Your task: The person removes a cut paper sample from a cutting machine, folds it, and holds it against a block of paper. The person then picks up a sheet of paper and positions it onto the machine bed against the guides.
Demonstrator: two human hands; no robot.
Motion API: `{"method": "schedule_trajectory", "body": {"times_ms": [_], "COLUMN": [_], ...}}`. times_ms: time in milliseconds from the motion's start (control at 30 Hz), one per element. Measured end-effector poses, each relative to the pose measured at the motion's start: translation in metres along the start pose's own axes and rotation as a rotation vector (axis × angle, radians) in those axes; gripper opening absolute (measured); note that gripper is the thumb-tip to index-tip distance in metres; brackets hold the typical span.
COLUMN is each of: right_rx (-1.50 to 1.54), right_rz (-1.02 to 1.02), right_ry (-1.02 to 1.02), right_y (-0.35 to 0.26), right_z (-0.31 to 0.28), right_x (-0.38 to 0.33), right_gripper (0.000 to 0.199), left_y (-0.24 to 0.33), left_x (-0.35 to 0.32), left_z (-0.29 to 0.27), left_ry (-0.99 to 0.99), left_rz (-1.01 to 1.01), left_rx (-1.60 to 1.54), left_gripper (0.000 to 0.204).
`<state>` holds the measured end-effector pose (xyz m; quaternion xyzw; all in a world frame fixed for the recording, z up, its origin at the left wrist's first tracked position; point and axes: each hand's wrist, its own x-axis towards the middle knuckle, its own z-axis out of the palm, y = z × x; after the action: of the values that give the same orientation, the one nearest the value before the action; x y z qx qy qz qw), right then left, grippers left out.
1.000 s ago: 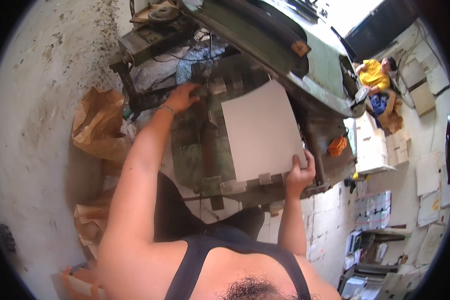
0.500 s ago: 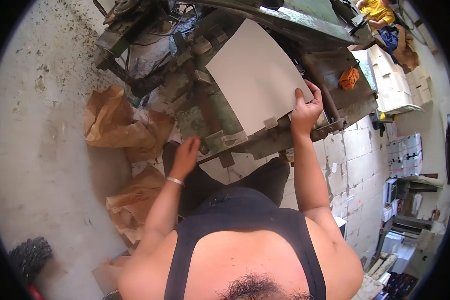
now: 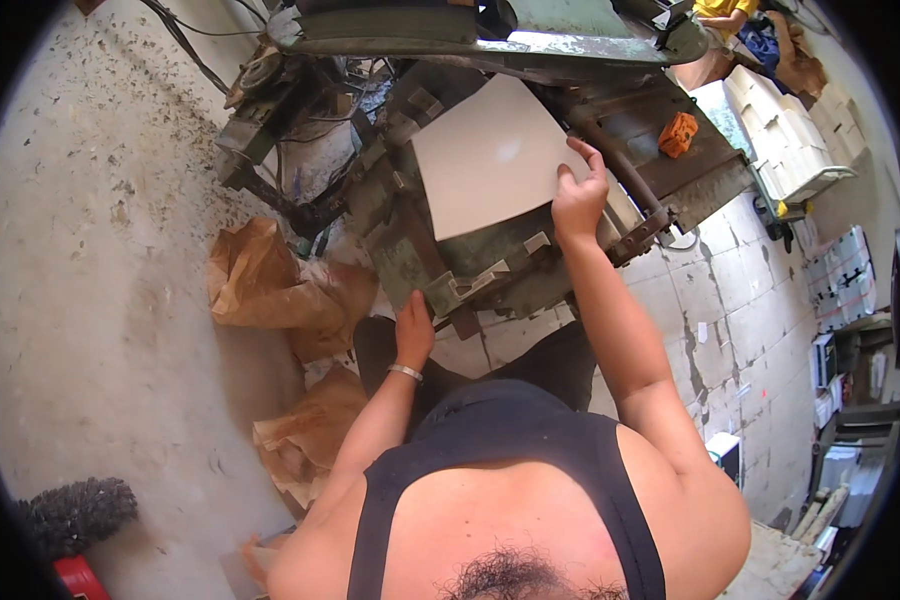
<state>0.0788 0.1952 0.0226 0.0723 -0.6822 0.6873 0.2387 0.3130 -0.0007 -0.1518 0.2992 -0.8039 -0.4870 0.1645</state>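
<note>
- While the right hand (image 3: pixel 582 195) pinches the white card sheet (image 3: pixel 495 160) by its edge, the sheet spreads leftward from that grip, over the green metal bed (image 3: pixel 402 255).
- Lower left of it, the left hand (image 3: pixel 413 330) meets the bed's rim, its closure unclear.
- A light pinch should avoid creasing.

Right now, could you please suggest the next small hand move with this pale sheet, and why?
I'd probably bring the left hand to the near corner of the pale sheet to steady it: only the right hand holds it, at its right edge, while the left is at the near edge of the green metal plate, apart from the sheet.
</note>
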Motion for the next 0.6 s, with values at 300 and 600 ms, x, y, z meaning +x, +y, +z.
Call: {"method": "schedule_trajectory", "body": {"times_ms": [300, 600], "right_rx": [-0.058, 0.011], "right_rz": [-0.161, -0.123], "right_ry": [-0.001, 0.016], "right_y": [0.001, 0.001], "right_z": [-0.030, -0.031], "right_x": [-0.017, -0.019], "right_gripper": [0.033, 0.030], "left_y": [-0.010, -0.022], "left_x": [0.024, 0.073], "left_z": [-0.004, -0.038], "left_ry": [-0.180, -0.827], "left_rz": [-0.055, -0.741], "left_rx": [0.288, -0.365], "left_gripper": [0.050, 0.076]}}
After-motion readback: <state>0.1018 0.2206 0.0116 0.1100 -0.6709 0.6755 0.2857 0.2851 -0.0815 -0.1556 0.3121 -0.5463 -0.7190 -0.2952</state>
